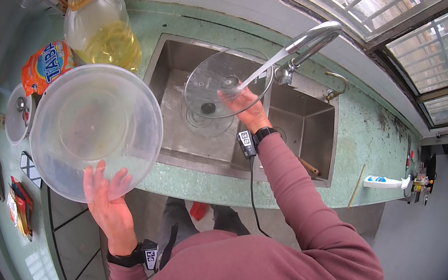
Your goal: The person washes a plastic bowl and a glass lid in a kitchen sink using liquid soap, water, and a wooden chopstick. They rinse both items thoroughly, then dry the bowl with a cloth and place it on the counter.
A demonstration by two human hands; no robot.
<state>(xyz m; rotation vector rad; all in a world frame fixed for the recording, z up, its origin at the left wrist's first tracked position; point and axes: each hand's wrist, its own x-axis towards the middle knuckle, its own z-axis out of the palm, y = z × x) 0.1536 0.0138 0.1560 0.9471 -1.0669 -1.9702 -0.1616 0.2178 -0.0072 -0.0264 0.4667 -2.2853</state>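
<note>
My left hand (113,214) holds a round translucent plastic basin (92,112) by its near rim, over the counter's left part. Some of its fingers show pale through the plastic. With my right hand (248,107) I hold a clear glass pot lid (206,72), tilted above the larger bowl of the steel sink (204,152). The fingers of that hand are partly seen through the glass. From the chrome faucet (313,35) a stream of water (261,68) runs onto the lid near its dark centre and my fingers.
A large bottle of yellow oil (107,39), an orange TABA bag (47,64) and a white bowl (17,124) stand behind the basin. Packets (21,207) lie at left. A white spray bottle (384,182) and a thin stick (356,186) lie right. A wooden handle (309,166) rests in the smaller bowl.
</note>
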